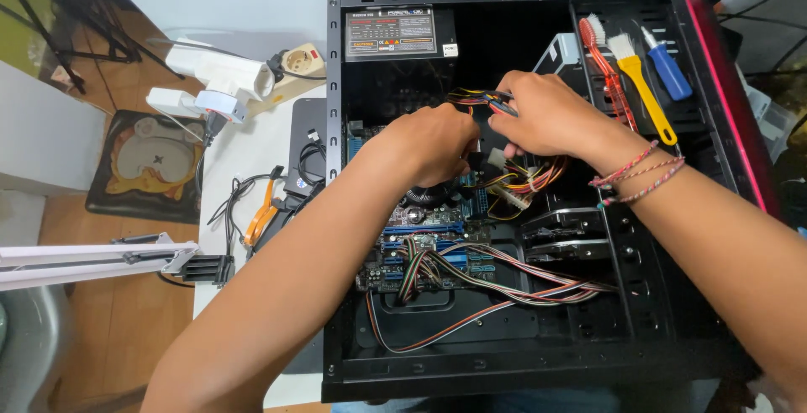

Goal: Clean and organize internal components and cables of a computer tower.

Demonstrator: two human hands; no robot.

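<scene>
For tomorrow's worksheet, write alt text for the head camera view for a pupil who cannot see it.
Two bare hands work inside an open computer case lying on its side: the left hand and right hand grip a bundle of power cables above the motherboard. Brushes rest on the drive bays.

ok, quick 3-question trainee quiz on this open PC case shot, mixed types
1. True or false: the right hand grips a bundle of yellow, red and black wires.
2. The left hand is: A) on the yellow brush, B) inside the computer case over the motherboard, C) on the power strip.
3. What is on the right wrist?

Key: 1 true; 2 B; 3 braided string bracelets.
</scene>
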